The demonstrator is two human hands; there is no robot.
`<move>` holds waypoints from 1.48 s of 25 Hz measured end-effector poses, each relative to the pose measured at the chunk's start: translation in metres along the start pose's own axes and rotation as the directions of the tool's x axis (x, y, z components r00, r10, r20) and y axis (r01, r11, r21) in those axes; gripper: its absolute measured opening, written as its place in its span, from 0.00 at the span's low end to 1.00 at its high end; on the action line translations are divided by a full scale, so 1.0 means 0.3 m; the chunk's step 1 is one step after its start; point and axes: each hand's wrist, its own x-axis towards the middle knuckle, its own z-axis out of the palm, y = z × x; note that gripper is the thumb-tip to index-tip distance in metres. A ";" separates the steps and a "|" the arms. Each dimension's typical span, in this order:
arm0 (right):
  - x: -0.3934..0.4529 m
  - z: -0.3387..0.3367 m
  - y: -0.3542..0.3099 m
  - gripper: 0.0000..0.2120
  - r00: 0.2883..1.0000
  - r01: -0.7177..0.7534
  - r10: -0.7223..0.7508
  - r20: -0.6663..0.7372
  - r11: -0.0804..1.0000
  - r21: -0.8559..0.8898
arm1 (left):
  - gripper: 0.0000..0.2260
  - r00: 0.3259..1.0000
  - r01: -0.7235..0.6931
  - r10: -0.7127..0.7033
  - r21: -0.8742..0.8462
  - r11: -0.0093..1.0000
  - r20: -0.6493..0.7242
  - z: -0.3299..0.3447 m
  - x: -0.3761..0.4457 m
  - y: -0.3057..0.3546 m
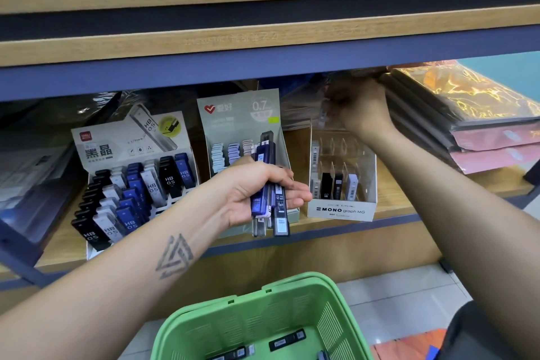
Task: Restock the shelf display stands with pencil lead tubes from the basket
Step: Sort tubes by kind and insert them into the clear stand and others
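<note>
My left hand [257, 190] grips a bunch of pencil lead tubes [270, 184], blue, black and clear, in front of the middle green 0.7 display stand [239, 120]. My right hand [361, 108] reaches up behind the clear MONO graph stand [342, 207], fingers closed on a pale tube [323, 115] above its back slots. That stand holds a few tubes [336, 185] in its front row. At the left, the HB 0.5 stand [128, 140] is nearly full. The green basket [222, 321] sits below with several tubes [287, 339] in it.
A stack of wrapped notebooks [467, 114] lies on the shelf right of the MONO stand. The upper shelf edge [263, 50] hangs low over the stands. Dark wrapped packs [38, 172] fill the shelf's left end. White tiled floor [403, 295] shows right of the basket.
</note>
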 end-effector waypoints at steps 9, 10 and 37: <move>-0.034 0.114 0.025 0.07 0.992 -0.091 0.097 0.075 0.993 -0.078 | 0.08 1.000 0.010 -0.010 -0.006 1.000 0.002 -0.008 -0.002 0.001; -0.037 0.119 0.021 0.08 0.991 -0.108 0.115 0.067 0.989 -0.098 | 0.08 1.000 0.012 -0.012 -0.008 1.000 0.003 -0.009 -0.001 0.001; -0.338 0.082 -0.447 0.09 0.728 -0.592 0.034 0.685 0.537 0.602 | 0.04 0.814 -0.445 0.363 -0.086 0.891 -0.453 -0.212 -0.148 0.100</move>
